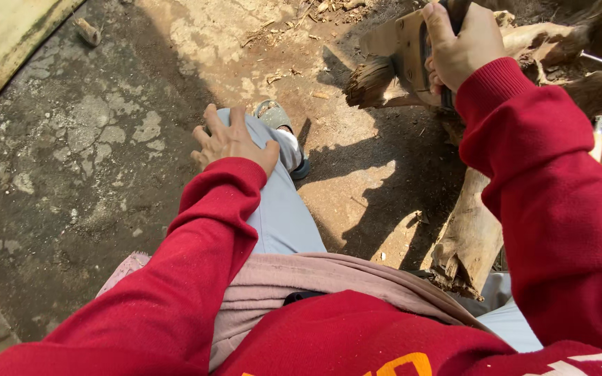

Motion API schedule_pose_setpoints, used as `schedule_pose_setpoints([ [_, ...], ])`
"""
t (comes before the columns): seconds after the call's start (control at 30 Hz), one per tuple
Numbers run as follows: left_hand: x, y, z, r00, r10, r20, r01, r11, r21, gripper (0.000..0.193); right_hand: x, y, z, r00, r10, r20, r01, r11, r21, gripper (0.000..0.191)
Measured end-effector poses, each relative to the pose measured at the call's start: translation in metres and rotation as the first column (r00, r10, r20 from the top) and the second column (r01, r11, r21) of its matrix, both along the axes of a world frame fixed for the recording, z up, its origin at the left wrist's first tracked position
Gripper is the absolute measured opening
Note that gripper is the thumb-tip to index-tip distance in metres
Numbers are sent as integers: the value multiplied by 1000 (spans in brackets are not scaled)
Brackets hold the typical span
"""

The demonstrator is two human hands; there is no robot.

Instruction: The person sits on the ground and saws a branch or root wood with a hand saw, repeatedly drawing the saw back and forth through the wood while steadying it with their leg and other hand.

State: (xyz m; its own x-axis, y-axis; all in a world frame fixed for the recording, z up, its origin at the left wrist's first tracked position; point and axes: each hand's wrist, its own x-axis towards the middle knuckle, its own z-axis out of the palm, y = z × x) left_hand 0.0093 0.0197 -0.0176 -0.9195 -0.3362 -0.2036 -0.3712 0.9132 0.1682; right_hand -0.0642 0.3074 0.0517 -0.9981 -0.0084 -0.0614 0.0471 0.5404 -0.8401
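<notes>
Up at the ground's far right, the right hand [458, 49] has its fingers clenched around a broad tan-bladed chopping tool [402, 52] over weathered brown logs [468, 237]; the left hand [231, 143] rests flat, fingers released, on the grey-trousered knee [280, 202].

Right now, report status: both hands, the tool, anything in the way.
Right hand gripping tool handle, blade on wood. Left hand flat on knee, off the wood. Nothing between blade and wood.
</notes>
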Motion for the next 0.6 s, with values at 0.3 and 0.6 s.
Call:
schedule_pose_setpoints([
  [0.3, 2, 0, -3, 999, -26, -29, 27, 999, 37, 75, 82, 31, 68, 997, -66, -27, 66, 998, 6, 42],
  [0.6, -1, 0, 3, 1000, -10, 5, 11, 1000, -11, 74, -3, 9, 2, 998, -58, 39, 55, 994, 91, 42],
])
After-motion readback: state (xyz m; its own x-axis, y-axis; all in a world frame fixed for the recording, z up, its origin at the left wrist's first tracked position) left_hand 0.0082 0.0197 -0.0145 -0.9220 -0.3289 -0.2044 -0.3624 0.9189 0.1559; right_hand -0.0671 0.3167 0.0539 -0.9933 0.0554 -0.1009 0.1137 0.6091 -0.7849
